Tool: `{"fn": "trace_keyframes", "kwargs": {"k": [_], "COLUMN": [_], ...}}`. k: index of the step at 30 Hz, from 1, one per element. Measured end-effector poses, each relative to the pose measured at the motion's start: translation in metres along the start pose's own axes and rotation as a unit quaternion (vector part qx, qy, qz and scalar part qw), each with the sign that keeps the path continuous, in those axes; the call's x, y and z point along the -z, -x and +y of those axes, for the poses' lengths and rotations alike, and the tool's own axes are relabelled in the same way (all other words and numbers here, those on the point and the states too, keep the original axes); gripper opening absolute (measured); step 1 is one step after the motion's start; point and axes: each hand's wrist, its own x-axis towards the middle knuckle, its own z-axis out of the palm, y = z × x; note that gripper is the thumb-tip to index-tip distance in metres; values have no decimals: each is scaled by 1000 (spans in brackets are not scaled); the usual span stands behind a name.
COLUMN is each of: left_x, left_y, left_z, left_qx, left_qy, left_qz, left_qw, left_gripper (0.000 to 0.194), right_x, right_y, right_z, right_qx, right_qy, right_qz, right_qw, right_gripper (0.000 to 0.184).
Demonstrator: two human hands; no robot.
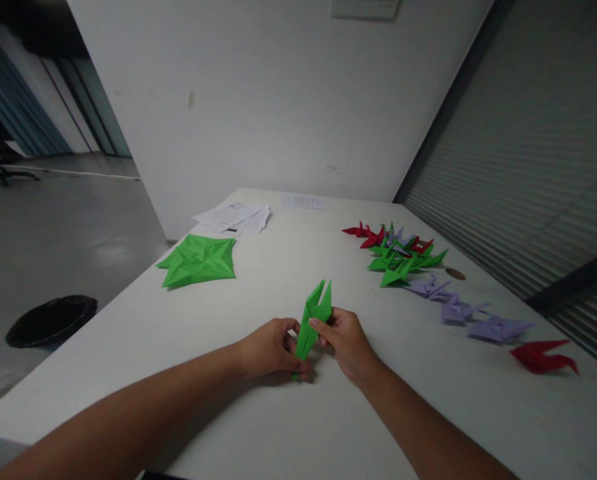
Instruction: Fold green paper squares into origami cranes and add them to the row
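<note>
A partly folded green origami crane [308, 323] is held upright just above the white table [258, 427], with two narrow points at its top. My left hand [273, 347] is closed on its lower end, thumb and fingers pinching near the tip. From the right, my right hand [347, 340] pinches its side, the thumb lying across the front of the paper. Some of the fingers behind the paper are hidden.
Creased green paper sheets [198, 260] lie at the left, with printed papers [233, 217] behind them. Several finished green cranes [403, 263], purple cranes [498, 328] and a red crane [543, 357] line the right side. A black-lined bin [51, 320] stands off the left edge.
</note>
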Motion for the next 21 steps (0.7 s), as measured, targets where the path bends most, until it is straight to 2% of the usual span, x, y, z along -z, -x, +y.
{"fn": "trace_keyframes", "kwargs": {"k": [4, 10, 16, 21], "left_x": [2, 6, 8, 9], "left_y": [-2, -7, -11, -9], "left_z": [-4, -7, -10, -4], "left_qx": [-27, -99, -108, -100], "left_qy": [40, 96, 105, 123], "left_qz": [-13, 25, 54, 94], "left_qw": [999, 990, 987, 983], "left_gripper": [53, 45, 46, 46], "right_x": [0, 0, -6, -8], "right_y": [-1, -1, 6, 7], "right_z": [1, 6, 4, 5], "right_qx": [-14, -22, -45, -50], "right_qy": [-4, 4, 19, 42], "right_qz": [1, -18, -58, -82], "right_qw": [1000, 1000, 997, 995], "right_gripper": [37, 39, 37, 42]}}
